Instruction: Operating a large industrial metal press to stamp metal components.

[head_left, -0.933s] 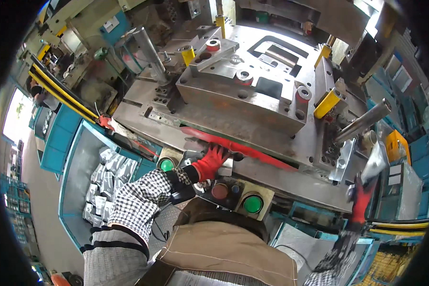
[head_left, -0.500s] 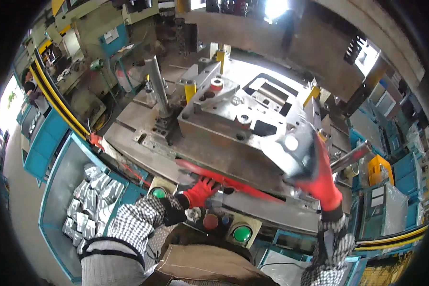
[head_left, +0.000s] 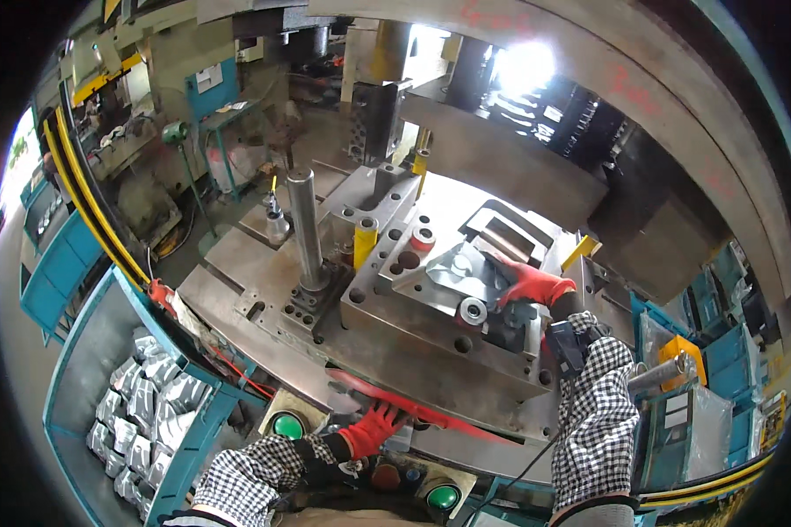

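My right hand [head_left: 536, 285], in a red glove, reaches over the die block and has its fingers closed on the edge of a shiny bent sheet-metal part [head_left: 466, 269]. The part lies on top of the lower die [head_left: 413, 307], close to a round bushing [head_left: 472, 312]. Part of its right side is hidden by the fingers. My left hand [head_left: 373, 432], also red-gloved, rests at the front edge of the press bed with its fingers apart, against a long red strip [head_left: 448, 422]. It appears to hold nothing.
Green push buttons [head_left: 287, 426] flank my left hand. A blue bin [head_left: 70, 351] of several formed metal parts stands at left. An upright guide post [head_left: 302, 228] and yellow blocks [head_left: 366, 241] rise around the die. The upper press body [head_left: 518, 149] hangs beyond. A yellow crate [head_left: 682, 362] sits right.
My right hand has carried the sheet-metal part from the die's right front inward onto its top. My left hand stays by the red strip. The view has shifted.
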A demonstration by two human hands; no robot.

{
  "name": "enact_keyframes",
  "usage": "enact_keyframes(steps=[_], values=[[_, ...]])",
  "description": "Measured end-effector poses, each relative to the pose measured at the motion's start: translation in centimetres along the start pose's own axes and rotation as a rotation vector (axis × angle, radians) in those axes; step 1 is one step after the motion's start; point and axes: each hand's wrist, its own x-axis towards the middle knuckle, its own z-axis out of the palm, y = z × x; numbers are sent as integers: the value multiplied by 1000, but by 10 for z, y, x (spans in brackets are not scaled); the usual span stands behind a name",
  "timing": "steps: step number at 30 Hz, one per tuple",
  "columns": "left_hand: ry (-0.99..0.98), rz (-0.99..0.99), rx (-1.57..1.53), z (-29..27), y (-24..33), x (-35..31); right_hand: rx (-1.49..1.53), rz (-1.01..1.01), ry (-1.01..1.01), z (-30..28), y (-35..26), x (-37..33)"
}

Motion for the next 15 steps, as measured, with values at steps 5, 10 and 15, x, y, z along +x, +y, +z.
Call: enact_keyframes(steps=[5,10,15], values=[[78,35,-40,9,6,10,46,32,122,24,67,-8],[34,136,-124,-27,0,7,-364,-49,543,46,56,-13],[107,157,-368,-126,-42,-34,136,-203,722,91,-31,-105]])
